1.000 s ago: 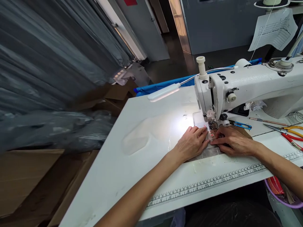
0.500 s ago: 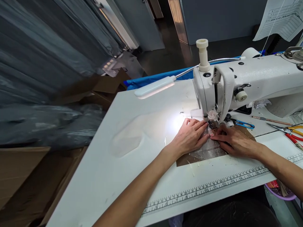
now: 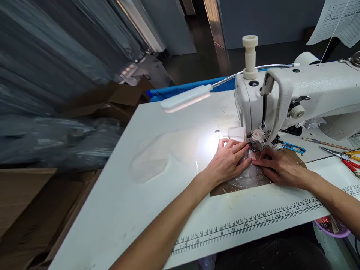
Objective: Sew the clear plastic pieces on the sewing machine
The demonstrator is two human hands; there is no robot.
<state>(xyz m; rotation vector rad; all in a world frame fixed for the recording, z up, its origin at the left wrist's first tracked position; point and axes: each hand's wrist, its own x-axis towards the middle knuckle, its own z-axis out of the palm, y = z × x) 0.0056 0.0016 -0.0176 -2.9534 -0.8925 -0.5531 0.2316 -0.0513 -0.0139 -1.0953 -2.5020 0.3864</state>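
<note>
A white sewing machine (image 3: pixel 317 88) stands at the right, its presser foot and needle area low at the front. My left hand (image 3: pixel 229 159) lies flat with fingers stretched towards the needle area, pressing a sheer whitish fabric (image 3: pixel 247 177) from the left. On the right side of the presser foot, my right hand (image 3: pixel 281 167) has its fingers drawn together at the fabric's edge, pinching it. A small pale gathered piece (image 3: pixel 257 135) sits by the needle bar. The fabric lies over a brown plate (image 3: pixel 222 190); my fingers partly hide it.
Blue thread snips (image 3: pixel 294 147), a thin brown-handled tool (image 3: pixel 323 143) and pliers (image 3: pixel 337 153) lie right of the machine. A lamp (image 3: pixel 185 98) hangs over the white table (image 3: pixel 112 210). Printed ruler marks (image 3: pixel 247 227) run along its front edge. Cardboard boxes (image 3: pixel 25 202) stand left.
The view has shifted slightly, so the machine appears a little farther right. Both hands keep nearly the same place at the presser foot, on the fabric.
</note>
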